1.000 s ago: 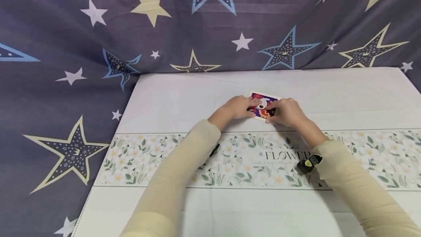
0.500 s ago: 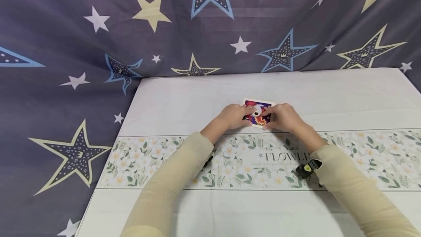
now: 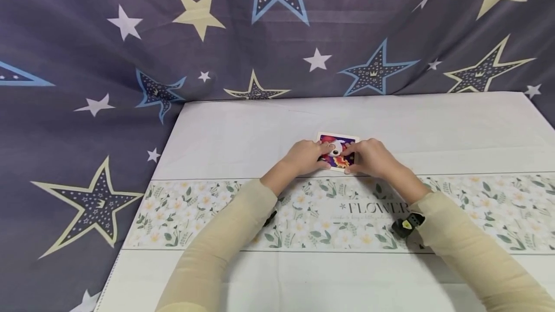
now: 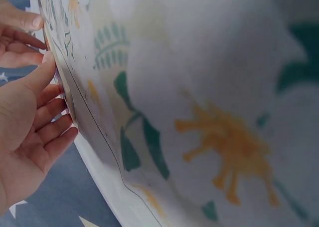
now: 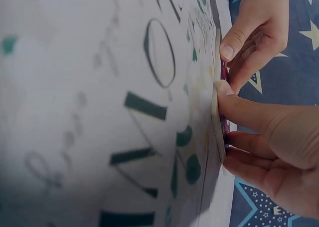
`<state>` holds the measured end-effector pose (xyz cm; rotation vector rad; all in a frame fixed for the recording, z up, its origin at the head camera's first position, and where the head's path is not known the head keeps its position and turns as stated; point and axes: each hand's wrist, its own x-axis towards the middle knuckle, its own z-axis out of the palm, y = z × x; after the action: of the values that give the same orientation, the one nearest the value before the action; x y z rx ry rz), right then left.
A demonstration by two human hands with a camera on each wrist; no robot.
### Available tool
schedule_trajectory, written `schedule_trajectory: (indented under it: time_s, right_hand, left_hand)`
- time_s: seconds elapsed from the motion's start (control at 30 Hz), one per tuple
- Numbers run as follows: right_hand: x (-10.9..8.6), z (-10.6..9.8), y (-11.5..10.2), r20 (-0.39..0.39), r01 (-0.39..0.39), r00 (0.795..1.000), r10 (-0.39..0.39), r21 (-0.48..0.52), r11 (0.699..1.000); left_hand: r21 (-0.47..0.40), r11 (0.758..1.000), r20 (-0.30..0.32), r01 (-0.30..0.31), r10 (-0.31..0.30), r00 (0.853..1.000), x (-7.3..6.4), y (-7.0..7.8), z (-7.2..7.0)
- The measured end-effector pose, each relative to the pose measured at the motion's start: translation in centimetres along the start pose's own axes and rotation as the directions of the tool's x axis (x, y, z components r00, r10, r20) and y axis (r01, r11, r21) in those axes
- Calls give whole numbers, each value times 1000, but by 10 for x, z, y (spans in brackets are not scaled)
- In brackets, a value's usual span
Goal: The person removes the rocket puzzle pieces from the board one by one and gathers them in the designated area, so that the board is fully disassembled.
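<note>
A small square picture card (image 3: pixel 339 161) with a cream border and a red, purple and white print lies on the far half of the table. My left hand (image 3: pixel 303 157) grips its left side, fingers over the picture and thumb by the near edge. On the opposite side my right hand (image 3: pixel 374 158) holds it likewise, index finger on the print and thumb at the lower right corner. Seen low in the right wrist view, the cream edge (image 5: pixel 216 112) shows between both thumbs. Parts of the picture are hidden beneath the fingers.
A white table cover (image 3: pixel 243 134) with a printed flower band (image 3: pixel 182 211) spans the table. Behind and to the left hangs a dark curtain (image 3: pixel 143 47) patterned with stars. A black wrist device (image 3: pixel 405 225) sits below the right hand.
Both hands and the card have moved slightly to the left and toward the person, mostly in the first half second. The grip looks the same, and the head view has shifted a little.
</note>
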<state>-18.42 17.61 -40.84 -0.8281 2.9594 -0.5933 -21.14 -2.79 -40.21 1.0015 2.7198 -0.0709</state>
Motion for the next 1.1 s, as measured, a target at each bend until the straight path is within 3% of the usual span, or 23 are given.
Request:
schedule_trajectory:
  time_s: [0.3,0.73,1.1]
  right_hand:
    - [-2,-3,-7,-11,15,1000,-15,-1,1000]
    - [-8,6,-22,16,70,997,-70,48,996]
    - [-16,11,-35,5,118,993,-118,75,990]
  left_hand:
    - [16,1000,-22,-7,7,1000,-6,1,-3]
    - [94,995,-59,23,-17,998,-36,8,6]
    - [133,991,-161,0,22,987,-53,12,15]
